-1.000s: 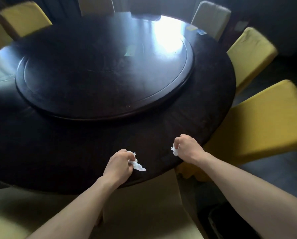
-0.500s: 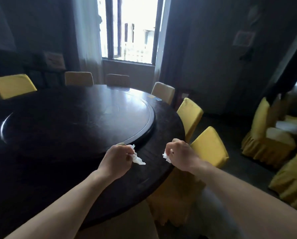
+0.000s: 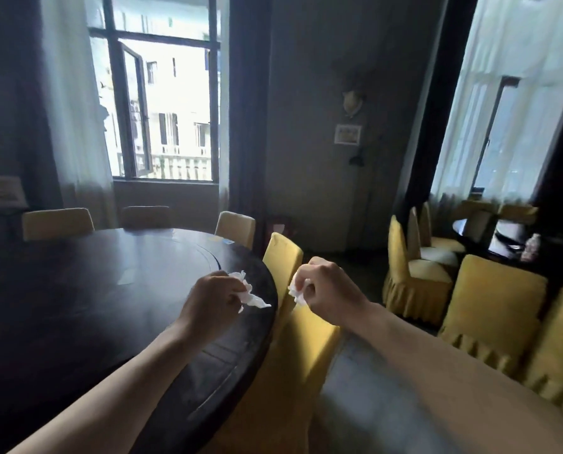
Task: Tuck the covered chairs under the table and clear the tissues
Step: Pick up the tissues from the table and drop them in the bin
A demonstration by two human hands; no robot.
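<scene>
Setting as I read it from the head view: a restaurant banquet room, likely a private dining room. Evidence: large round dark surface (image 3: pixel 77 290) with a raised turntable (image 3: pixel 162 257) in its middle, ringed by chairs (image 3: pixel 281 257) in matching yellow covers. More covered chairs (image 3: pixel 414 276) with pleated skirts stand at right, around a second dark table (image 3: pixel 489 234) near a curtained window. A framed notice (image 3: pixel 348 135) hangs on the grey wall. A tall casement window (image 3: pixel 162 106) with sheer curtains looks onto a neighbouring building. Room is dim, daylight only.
</scene>
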